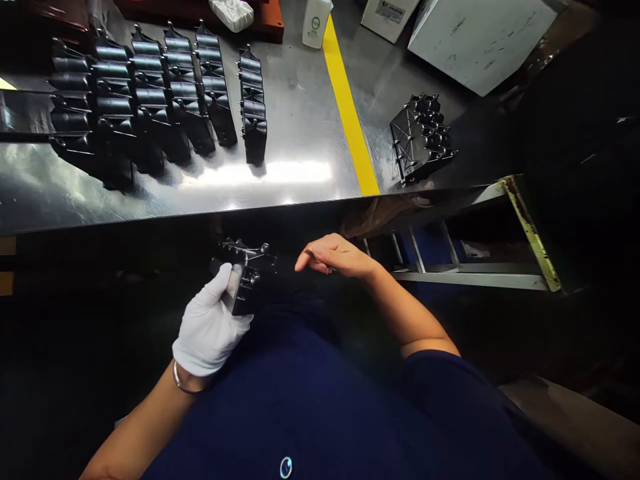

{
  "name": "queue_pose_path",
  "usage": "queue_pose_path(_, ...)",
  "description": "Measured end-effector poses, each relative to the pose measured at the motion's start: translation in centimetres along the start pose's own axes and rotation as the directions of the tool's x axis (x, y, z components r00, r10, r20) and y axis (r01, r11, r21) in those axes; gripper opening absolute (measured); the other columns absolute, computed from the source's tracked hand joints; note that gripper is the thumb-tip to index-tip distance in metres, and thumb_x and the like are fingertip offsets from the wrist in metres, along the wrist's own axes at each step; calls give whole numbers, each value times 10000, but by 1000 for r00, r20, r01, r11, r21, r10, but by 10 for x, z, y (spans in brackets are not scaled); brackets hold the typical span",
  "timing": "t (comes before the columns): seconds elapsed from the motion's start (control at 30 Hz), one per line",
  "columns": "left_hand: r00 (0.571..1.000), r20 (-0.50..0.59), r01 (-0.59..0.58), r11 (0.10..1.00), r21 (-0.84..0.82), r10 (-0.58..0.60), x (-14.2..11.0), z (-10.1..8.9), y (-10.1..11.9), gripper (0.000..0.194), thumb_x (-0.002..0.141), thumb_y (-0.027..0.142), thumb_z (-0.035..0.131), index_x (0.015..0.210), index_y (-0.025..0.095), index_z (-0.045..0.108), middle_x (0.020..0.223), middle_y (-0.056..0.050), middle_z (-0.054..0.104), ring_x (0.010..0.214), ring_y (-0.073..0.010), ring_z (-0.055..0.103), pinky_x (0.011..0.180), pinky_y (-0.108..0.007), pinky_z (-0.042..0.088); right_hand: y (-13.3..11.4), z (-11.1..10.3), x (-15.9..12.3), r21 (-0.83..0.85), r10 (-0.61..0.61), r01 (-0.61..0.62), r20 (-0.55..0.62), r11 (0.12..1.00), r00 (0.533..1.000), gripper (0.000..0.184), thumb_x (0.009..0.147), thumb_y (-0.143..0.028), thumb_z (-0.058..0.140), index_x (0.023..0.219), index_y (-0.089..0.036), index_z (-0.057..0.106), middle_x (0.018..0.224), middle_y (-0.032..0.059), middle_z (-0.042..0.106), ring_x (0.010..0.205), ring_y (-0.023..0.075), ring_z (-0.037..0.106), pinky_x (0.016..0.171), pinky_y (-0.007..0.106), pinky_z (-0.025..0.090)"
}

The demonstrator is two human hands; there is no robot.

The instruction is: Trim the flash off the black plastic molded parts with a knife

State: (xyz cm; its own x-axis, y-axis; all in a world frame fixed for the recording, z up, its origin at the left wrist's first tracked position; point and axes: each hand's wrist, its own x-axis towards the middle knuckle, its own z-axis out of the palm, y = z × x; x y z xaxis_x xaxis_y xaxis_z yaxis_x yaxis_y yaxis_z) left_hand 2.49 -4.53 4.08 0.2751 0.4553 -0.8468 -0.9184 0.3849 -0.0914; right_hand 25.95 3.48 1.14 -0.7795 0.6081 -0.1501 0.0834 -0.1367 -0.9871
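Observation:
My left hand (207,330), in a white glove, is wrapped round a black molded plastic part (245,277) and holds it in front of my body, below the bench edge. Small posts and ribs stick out from the part's far side. To the right of it, my bare right hand (335,255) hangs in the air, apart from the part. Its index finger stretches out to the left while the other fingers are loosely bent, and nothing shows in it. Beyond on the bench, a lone black ribbed part (253,107) stands beside a row of similar parts (150,100).
The metal bench (295,133) carries a yellow stripe (350,107). Right of it stand more black parts (423,140), a small carton (389,17) and a large white box (480,40). A white bottle (316,23) is at the back. A metal frame (475,280) lies below the bench edge.

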Motion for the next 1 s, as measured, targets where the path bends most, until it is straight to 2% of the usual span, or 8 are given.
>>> queue_pose_path(0.07,998,35,-56,998,-28,57,0,3,4,546,1077,227,243,850,137,731,731,-62,794,636,-133,764,639,-162,601,8,15,6,23,5,1,-279,1000,960,686,926,-718,448,1026,-109,748,598,-54,420,485,59,404,464,205,346)
queue_pose_path(0.2,990,59,-124,990,-63,128,2,4,2,622,1078,192,171,774,158,712,667,-25,778,595,-103,749,604,-127,578,15,49,20,-77,-99,70,-487,995,868,602,892,-707,526,935,-158,771,691,-15,522,628,92,498,611,241,450)
queue_pose_path(0.33,976,98,-195,980,-26,197,5,1,-1,687,1067,152,114,720,165,707,663,-12,777,634,-106,759,652,-151,594,13,70,27,-87,-168,144,-569,986,805,550,882,-681,569,769,-167,729,741,17,597,726,124,557,727,281,483)
queue_pose_path(0.47,965,172,-209,977,41,199,7,-2,-2,743,1050,123,66,705,169,722,678,-16,782,684,-124,770,650,-170,602,10,80,27,65,-65,125,-574,990,817,508,864,-650,609,737,-162,675,692,0,580,655,109,524,667,266,465)
queue_pose_path(0.53,959,216,-206,975,82,185,8,-3,-3,769,1043,120,39,713,173,732,703,-19,789,687,-140,772,625,-200,612,11,87,29,122,-5,98,-602,988,798,502,840,-656,628,740,-165,659,678,-5,577,640,109,515,645,261,460)
queue_pose_path(0.77,955,292,-49,999,8,44,14,-9,-3,792,1058,178,10,762,166,745,751,-38,800,699,-99,767,700,-146,579,28,114,41,129,3,194,-838,972,545,542,859,-714,559,742,-187,593,611,-38,486,546,87,424,585,252,436)
queue_pose_path(0.83,964,264,-16,999,-32,24,13,-10,-1,778,1065,198,29,753,151,740,728,-53,794,654,-102,761,663,-131,572,29,110,38,112,-15,197,-835,974,550,519,900,-684,527,765,-189,603,581,-55,439,515,80,392,583,252,434)
queue_pose_path(1.0,996,89,-1,999,-54,6,5,-3,6,631,1076,224,169,821,134,739,725,-73,793,643,-134,765,680,-170,592,21,77,19,-272,-307,176,-576,946,758,477,987,-559,459,827,-170,684,729,38,640,664,132,580,654,274,489)
